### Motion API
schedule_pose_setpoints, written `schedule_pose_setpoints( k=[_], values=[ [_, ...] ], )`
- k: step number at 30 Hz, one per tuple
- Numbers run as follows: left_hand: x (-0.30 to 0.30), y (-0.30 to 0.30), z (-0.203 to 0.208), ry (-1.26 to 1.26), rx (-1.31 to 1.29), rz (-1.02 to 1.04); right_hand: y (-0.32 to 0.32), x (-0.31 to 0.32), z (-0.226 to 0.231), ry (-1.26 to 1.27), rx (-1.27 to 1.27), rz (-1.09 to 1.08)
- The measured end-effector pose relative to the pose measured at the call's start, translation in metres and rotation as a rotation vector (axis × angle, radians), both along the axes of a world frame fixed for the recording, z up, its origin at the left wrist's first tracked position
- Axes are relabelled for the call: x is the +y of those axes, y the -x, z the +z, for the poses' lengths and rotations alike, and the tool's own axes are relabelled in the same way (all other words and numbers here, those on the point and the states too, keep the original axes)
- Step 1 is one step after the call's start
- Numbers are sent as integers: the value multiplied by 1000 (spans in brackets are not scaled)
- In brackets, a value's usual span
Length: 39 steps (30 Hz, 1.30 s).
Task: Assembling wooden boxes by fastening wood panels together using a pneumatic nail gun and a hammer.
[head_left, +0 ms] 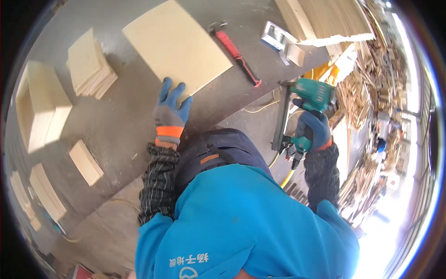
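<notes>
My left hand [172, 104], in a grey and blue work glove with an orange cuff, rests its spread fingers on the near edge of a pale wooden panel [174, 44]. The panel lies flat on a dark worktable [125, 121]. Off the table's edge to the right, my right hand [314, 129] is wrapped round the handle of a green pneumatic nail gun [313, 93]. A yellow air hose [287, 179] runs down from the gun. Right of the panel lies a claw hammer [234, 52] with a red and black handle.
Stacked small boards [90, 65] and an upright wooden block stack [44, 104] stand at the left. Nearer are thin wooden strips [86, 162]. A small open box [274, 36] sits far right, beside a large board stack [330, 21]. Scrap wood [355, 102] is heaped beyond the table.
</notes>
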<state>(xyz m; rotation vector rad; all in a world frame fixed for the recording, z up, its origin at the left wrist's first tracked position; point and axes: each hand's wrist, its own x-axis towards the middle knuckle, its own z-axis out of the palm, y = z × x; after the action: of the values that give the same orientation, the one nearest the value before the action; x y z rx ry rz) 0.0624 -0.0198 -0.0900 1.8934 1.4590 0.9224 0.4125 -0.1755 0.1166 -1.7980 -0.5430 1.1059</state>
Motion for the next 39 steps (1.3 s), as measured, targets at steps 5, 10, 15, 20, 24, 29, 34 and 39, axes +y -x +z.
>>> schedule_pose_setpoints(
  k=[5,10,15,20,24,29,34,39],
  values=[
    [-11,2,38,-116,137,25,0,-11,2,-11,179,-23],
    [-54,-50,102,507,-322,-362,5,1,7,-187,375,-16],
    [-78,-123,143,110,-312,-600,10,35,2,-350,547,-80],
    [-62,-137,157,62,-202,-554,14,52,0,-502,688,-67],
    [-56,-147,162,-19,-198,-493,5,57,-5,-563,708,-55],
    [-57,-166,168,-44,1,-399,-27,62,-12,-692,759,-125],
    [-56,-188,157,-136,-40,-447,-73,61,-24,-733,819,-102],
    [-52,-177,117,329,172,-869,-175,23,-33,-532,388,-313]
  ],
)
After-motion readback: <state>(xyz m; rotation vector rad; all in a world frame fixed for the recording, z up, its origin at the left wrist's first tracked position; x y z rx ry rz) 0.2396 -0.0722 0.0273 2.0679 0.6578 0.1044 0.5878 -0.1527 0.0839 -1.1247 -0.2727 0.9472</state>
